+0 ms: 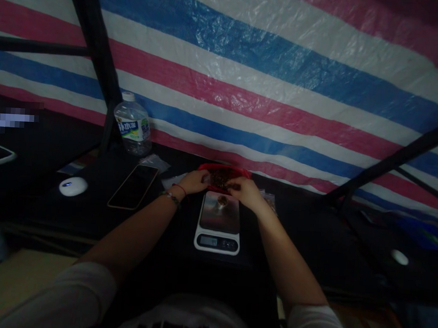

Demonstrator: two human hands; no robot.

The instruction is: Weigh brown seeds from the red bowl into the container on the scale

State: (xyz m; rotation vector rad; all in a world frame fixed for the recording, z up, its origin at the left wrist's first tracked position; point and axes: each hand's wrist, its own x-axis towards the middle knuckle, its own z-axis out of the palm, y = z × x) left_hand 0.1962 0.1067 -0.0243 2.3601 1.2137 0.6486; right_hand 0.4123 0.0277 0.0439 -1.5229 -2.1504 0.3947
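Note:
Past the far end of a kitchen scale lies a red bag or tray filled with small dark brown pieces. My left hand is at its left side, fingers closed; a pale, clear-looking bit shows at their tips, too dim to name. Over the right side of the red holder, my right hand has its fingers pinched together among the brown pieces. Whatever they grip is hidden. A small round cup with brown contents stands on the scale's metal plate. The scale's display is lit, but its digits are unreadable.
Left of the scale lie a phone, clear plastic bags and a white rounded device. A large clear bottle stands behind them. Beyond my right wrist is a small filled bag. Striped sheeting hangs behind the black table.

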